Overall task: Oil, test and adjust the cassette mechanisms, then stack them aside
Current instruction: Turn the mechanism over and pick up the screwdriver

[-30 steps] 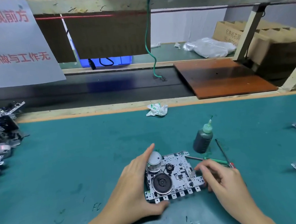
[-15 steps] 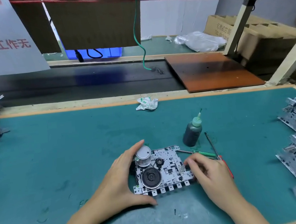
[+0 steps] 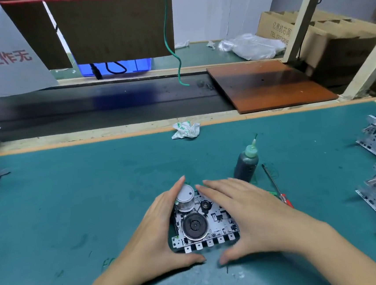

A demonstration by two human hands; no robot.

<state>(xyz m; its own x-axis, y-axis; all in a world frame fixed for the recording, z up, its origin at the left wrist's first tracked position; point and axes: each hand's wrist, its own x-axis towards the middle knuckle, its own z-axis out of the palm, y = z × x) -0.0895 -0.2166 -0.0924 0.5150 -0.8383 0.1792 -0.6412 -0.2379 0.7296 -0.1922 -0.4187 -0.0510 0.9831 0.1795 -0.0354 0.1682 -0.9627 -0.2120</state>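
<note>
- cassette mechanism (image 3: 205, 223): bright stamped metal, shiny motor can
- mat (image 3: 96, 197): matt teal, scuffed
- oil bottle (image 3: 246, 167): dark translucent plastic
- board (image 3: 269, 86): glossy reddish wood
- wrapper (image 3: 185, 130): crumpled paper

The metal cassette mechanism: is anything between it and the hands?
No. The left hand and right hand already cup the silver metal cassette mechanism on both sides, with nothing visible in between.
</note>
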